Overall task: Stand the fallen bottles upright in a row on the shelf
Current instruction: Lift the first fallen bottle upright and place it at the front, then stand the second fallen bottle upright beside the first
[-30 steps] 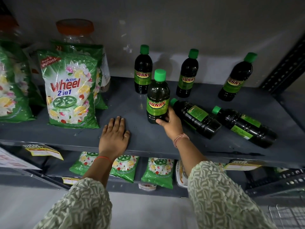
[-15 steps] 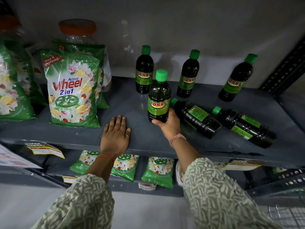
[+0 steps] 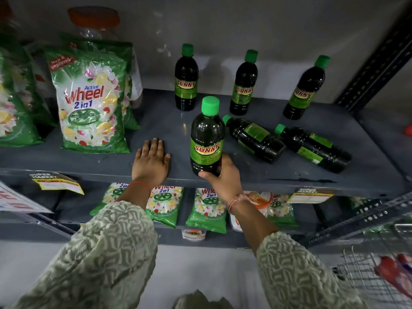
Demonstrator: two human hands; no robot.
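Observation:
Dark bottles with green caps and "SUNNY" labels stand on a grey metal shelf (image 3: 156,121). Three are upright at the back: a left bottle (image 3: 186,79), a middle bottle (image 3: 244,84) and a right bottle (image 3: 303,89). Two lie on their sides, caps pointing left: one fallen bottle (image 3: 256,139) and another fallen bottle (image 3: 314,148) to its right. My right hand (image 3: 223,177) grips the base of an upright bottle (image 3: 207,139) near the shelf's front edge. My left hand (image 3: 151,161) rests flat on the shelf, fingers spread, holding nothing.
Green "Active Wheel 2in1" detergent bags (image 3: 91,103) fill the shelf's left side, with an orange-lidded jar (image 3: 93,21) behind. More small packets (image 3: 207,210) sit on the lower shelf. A slotted upright post (image 3: 374,63) bounds the right; a wire basket (image 3: 374,268) is at lower right.
The held bottle has come closer to the shelf's front edge with my right hand. My left hand stays flat on the shelf; the view has shifted a little.

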